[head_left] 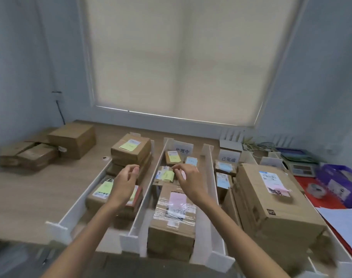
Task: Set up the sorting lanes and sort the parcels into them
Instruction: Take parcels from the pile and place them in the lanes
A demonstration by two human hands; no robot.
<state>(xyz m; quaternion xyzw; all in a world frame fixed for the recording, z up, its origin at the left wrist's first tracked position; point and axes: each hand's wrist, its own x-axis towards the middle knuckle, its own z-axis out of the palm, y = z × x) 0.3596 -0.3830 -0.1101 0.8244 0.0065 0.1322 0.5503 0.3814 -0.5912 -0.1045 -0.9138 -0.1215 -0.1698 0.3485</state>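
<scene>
Across a wooden tabletop (30, 189) beneath a drawn roller blind (181, 57), white dividers (147, 199) mark out three sorting lanes that run from the bottom of the frame up towards the window, and parcels already lie in all of them. The biggest, a large carton (271, 201) with a pink note, fills the lane at lower right; a taped parcel (173, 221) sits at the near end of the centre lane, and a stack of boxes (131, 151) stands at the far end of the lane left of centre. More boxes (70, 139) wait outside the lanes at upper left. The next move appears to turn on the small parcel (165, 175) with a yellow note in the centre lane, just beyond the taped parcel. The right hand (188, 178) is plainly the nearer, its curled fingers (176, 169) bunched at that parcel's right edge; whether they touch or pinch anything cannot be told. The left hand (124, 182) hovers over the neighbouring lane, fingers (134, 169) loosely curled and holding nothing, with a divider between it and the parcel. The parcel's long axis is hard to judge. The lane walls hem it in at both sides and a label card (182, 150) stands beyond, so a lift looks easier than a slide. A scale (303, 169) and a tape roll (316, 189) sit well apart at right
</scene>
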